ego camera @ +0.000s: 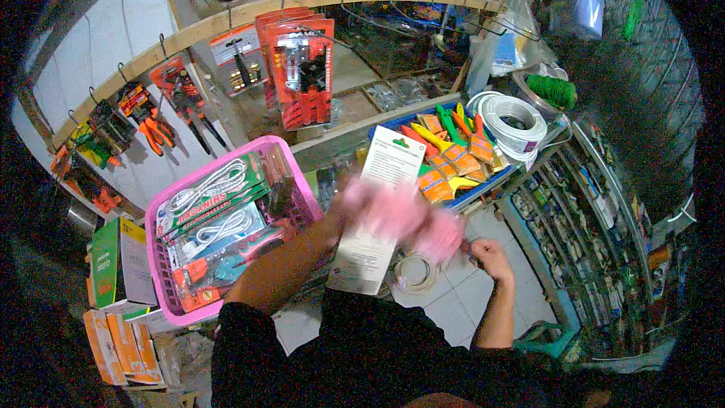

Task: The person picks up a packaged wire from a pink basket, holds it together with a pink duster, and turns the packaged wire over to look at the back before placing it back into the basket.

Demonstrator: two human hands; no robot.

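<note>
A long white cardboard package [395,156] with printed writing and a green-edged hanging hole is held up in front of me. My left hand [352,195] grips its left side, blurred and partly covered by pink. My right hand [490,258] is closed around the thin dark handle of a pink, soft duster-like thing [444,232], whose blurred pink part lies across the package's middle. Below the duster a coil of pale cable [416,273] is visible. What my left fingers do behind the pink is hard to see.
To the left is a pink plastic basket [156,255] of packaged extension cords. Paintbrushes fill a blue tray [493,184], beside white cable coils [512,119]. Pliers [154,133] and red tool packs [306,73] hang from a wooden rail. Stocked shelves [589,226] stand right.
</note>
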